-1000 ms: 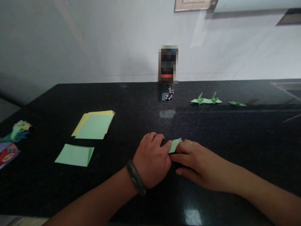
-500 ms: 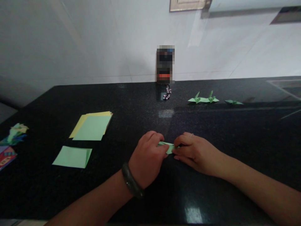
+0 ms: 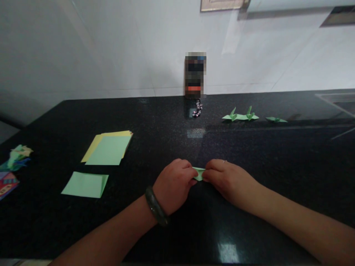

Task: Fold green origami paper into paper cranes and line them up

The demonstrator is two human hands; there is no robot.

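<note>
A small folded piece of light green paper (image 3: 199,173) sits between my two hands, low over the black countertop. My left hand (image 3: 174,186), with a dark bangle at the wrist, is closed with thumb and fingers on the paper's left end. On the right end, my right hand (image 3: 230,181) pinches it with fingers pressed together; a ring shows on one finger. Only the middle of the paper shows; both ends are hidden by my fingers.
On the left of the black countertop (image 3: 155,129) lie a stack of green and yellow paper squares (image 3: 109,149) and a folded green sheet (image 3: 84,184). Folded green paper cranes (image 3: 240,116) stand at the back right. A blurred-out phone-like object (image 3: 195,75) leans against the wall.
My right fingers have drawn together into a tighter pinch on the paper. My left fingers have shifted and closed around its left end, covering more of it.
</note>
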